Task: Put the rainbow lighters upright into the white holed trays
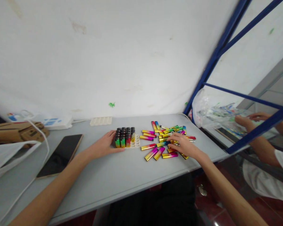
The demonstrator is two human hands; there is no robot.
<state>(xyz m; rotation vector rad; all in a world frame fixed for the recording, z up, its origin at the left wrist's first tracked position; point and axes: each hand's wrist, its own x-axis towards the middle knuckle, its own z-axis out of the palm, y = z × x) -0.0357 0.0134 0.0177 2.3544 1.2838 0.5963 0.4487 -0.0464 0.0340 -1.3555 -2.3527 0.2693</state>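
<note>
While the left hand (105,145), thumb and fingers spread, rests at the left end of the white plastic holed tray (137,142) of upright black-topped lighters (124,137), the right hand (182,145) curls over slim, shiny multicoloured lighter bodies (151,154) heaped on the grey counter (122,179); whether it grips one, I cannot tell.

My left hand (106,145) and right hand (182,145) bare; slim forearms (73,171) uncovered. Plain black cloth garment (153,202) over my lap.

On the table (103,182), a phone (61,155) lies left of the lighter tray (136,144), loose lighters (161,144) right.
</note>
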